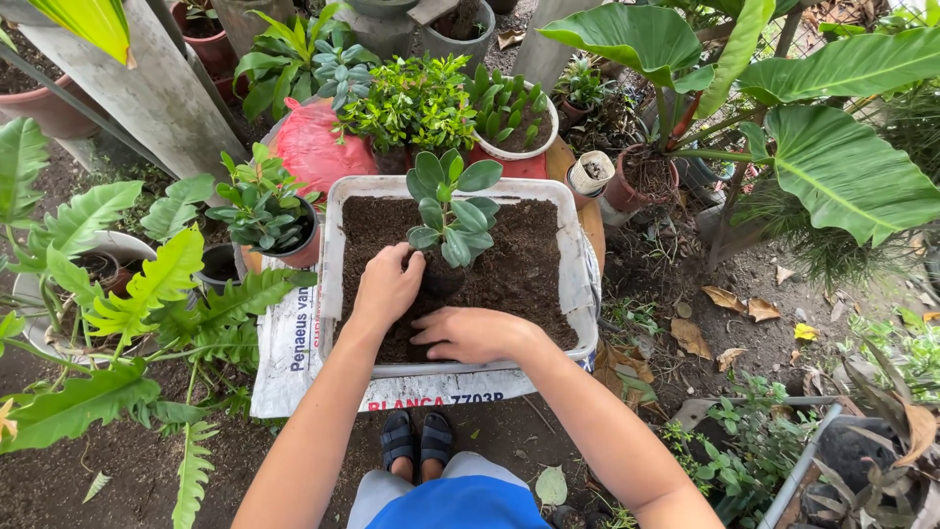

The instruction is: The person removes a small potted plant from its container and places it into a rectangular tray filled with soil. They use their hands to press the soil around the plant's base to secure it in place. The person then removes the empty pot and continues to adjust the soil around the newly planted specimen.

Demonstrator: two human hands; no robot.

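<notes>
We look down on a white rectangular tub, centre of the frame, filled with dark potting soil; its long axis runs left to right across the frame, set on printed sacking

Around it: broad green leaves upper right, a red bag above the tub's upper left corner, a white pot of small succulents top centre, split-leaf foliage along the left edge

Work in hand, as we judge it: seating a small round-leaved plant in the soil. It stands in the upper middle of the tub, long axis upright, crown pointing up toward the camera, leaning slightly toward the top of the frame

Left hand sits just below and left of the stem, fingers curled and pressed together, tips down in the soil at the plant's base; whether they grip the stem or the root ball we cannot tell

Right hand lies lower centre, palm down, fingers together and flat on the soil near the tub's near wall

Our reading: planting partly done, roots covered. Next move calls for firming soil evenly round the base while keeping the stem vertical, gently so the leaves are not crushed
</notes>
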